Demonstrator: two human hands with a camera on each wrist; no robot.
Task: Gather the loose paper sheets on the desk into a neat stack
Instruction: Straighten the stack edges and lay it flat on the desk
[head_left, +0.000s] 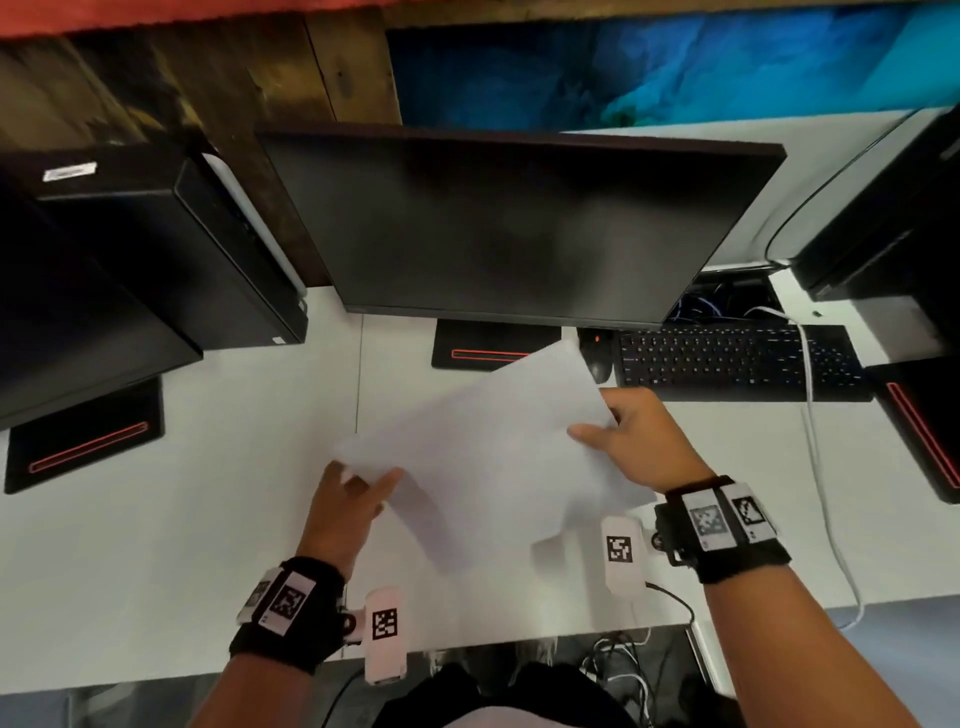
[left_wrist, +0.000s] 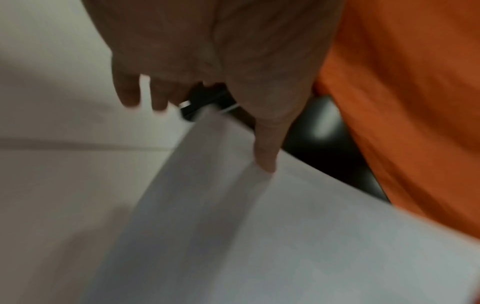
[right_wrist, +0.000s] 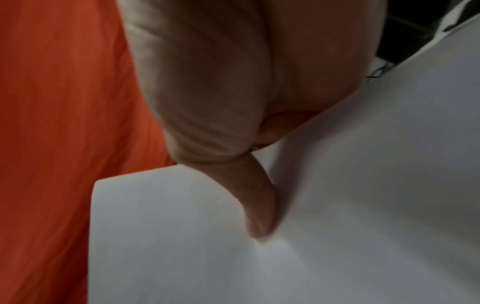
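White paper sheets (head_left: 493, 441) hang tilted a little above the white desk (head_left: 182, 545), held between both hands. My left hand (head_left: 363, 491) pinches the sheets' near left corner, thumb on top. My right hand (head_left: 608, 423) grips the far right edge, thumb on top and fingers hidden beneath. In the left wrist view the left hand (left_wrist: 265, 144) has its thumb on the paper sheets (left_wrist: 285, 236), and two fingers show past the sheet's edge. In the right wrist view the right hand (right_wrist: 259, 205) presses its thumb into the paper sheets (right_wrist: 363, 185), denting them slightly.
A dark monitor (head_left: 519, 223) stands behind the sheets on a black base (head_left: 483, 353). A mouse (head_left: 597, 358) and keyboard (head_left: 727, 358) lie at the right, a computer tower (head_left: 156, 249) at the left. A white cable (head_left: 815, 467) runs down the right side.
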